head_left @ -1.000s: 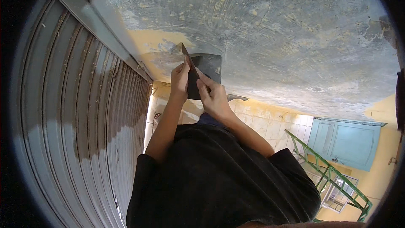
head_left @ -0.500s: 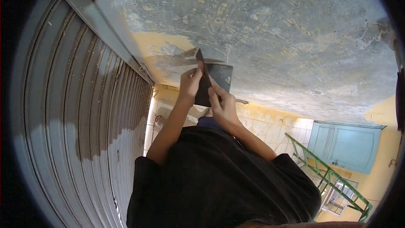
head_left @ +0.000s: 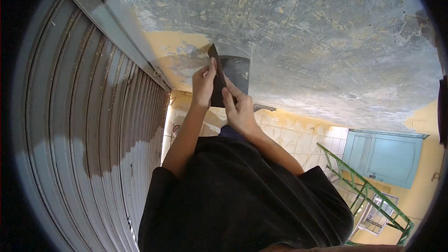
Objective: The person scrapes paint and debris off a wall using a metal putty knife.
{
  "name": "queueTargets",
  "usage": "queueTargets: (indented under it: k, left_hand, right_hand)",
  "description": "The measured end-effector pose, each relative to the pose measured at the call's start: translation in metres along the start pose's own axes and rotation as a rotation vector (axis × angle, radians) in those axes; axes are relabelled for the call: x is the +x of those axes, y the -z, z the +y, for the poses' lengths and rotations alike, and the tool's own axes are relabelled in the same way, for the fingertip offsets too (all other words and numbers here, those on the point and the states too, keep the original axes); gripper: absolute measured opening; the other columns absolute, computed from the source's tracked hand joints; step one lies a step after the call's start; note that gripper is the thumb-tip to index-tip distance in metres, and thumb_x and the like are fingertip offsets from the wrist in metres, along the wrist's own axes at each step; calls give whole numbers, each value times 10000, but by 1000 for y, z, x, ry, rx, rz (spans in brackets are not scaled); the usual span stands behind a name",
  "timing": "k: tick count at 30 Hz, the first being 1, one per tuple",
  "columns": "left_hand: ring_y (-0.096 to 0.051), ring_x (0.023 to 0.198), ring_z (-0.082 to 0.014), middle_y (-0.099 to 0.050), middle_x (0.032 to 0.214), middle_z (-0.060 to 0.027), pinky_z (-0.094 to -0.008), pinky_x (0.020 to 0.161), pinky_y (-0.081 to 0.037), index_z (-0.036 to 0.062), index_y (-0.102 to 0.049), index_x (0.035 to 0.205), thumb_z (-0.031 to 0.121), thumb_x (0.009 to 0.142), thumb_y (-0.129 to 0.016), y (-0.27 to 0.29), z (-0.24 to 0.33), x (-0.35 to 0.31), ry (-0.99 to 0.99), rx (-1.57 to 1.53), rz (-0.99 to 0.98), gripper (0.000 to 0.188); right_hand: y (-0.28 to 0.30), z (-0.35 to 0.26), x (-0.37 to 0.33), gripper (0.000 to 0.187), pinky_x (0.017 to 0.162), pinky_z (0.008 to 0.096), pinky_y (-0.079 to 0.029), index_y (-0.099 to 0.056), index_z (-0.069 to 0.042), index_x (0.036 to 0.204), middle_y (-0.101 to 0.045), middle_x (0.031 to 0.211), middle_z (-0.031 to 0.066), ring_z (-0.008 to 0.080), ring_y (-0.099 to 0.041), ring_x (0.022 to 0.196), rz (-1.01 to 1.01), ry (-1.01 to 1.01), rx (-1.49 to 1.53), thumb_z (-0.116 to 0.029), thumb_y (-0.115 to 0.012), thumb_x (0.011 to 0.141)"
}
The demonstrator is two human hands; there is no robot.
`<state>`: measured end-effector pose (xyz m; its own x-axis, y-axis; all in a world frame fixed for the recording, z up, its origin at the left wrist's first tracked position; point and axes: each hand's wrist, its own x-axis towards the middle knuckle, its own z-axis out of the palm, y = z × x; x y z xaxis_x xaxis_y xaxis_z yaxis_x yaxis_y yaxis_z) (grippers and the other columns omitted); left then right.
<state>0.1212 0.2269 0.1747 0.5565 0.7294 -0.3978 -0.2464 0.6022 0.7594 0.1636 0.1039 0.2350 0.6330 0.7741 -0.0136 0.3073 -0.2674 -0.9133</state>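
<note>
In front of the wall, both my hands grip a thin dark sheet (head_left: 237,75), flat and squarish, resembling sandpaper. A narrow brownish strip (head_left: 216,63) stands along its left side and looks like a folded-over edge. My left hand (head_left: 203,85) pinches this strip from the left, its thumb pointing up along it. Lower down, my right hand (head_left: 240,113) closes thumb and fingers on the strip's near end. The sheet's lower part is partly hidden behind my hands.
A patchy grey wall (head_left: 317,51) with yellow areas rises close ahead. At my left runs a ribbed metal shutter (head_left: 70,107). To the right are a green metal ladder-like frame (head_left: 361,184) and a light blue door (head_left: 387,158). White tiles (head_left: 289,137) lie below the wall.
Both hands and the sheet have shifted slightly left and up in the picture. The strip is tilted a little differently, and both hands keep their hold.
</note>
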Motion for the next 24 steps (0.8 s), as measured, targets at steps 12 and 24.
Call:
queueTargets:
  k: [12, 24]
  left_hand:
    - [-506, 702, -42, -630, 779, 33, -235, 643, -412, 16, -735, 867, 392, 1025, -647, 11, -3, 6, -109, 22, -44, 417]
    - [-396, 595, -30, -501, 663, 78, -243, 522, -301, 62, -635, 707, 475, 1014, -634, 13, -3, 1, -38, 130, 37, 515]
  right_hand:
    - [-3, 10, 2, 418, 537, 223, -317, -532, -48, 1482, -430, 696, -78, 35, -371, 618, -86, -15, 73, -148, -506, 1077]
    - [5, -1, 4, 374, 615, 341, -459, -599, -64, 1394, -530, 685, 168, 114, -424, 678, -112, 41, 62, -158, -528, 1040]
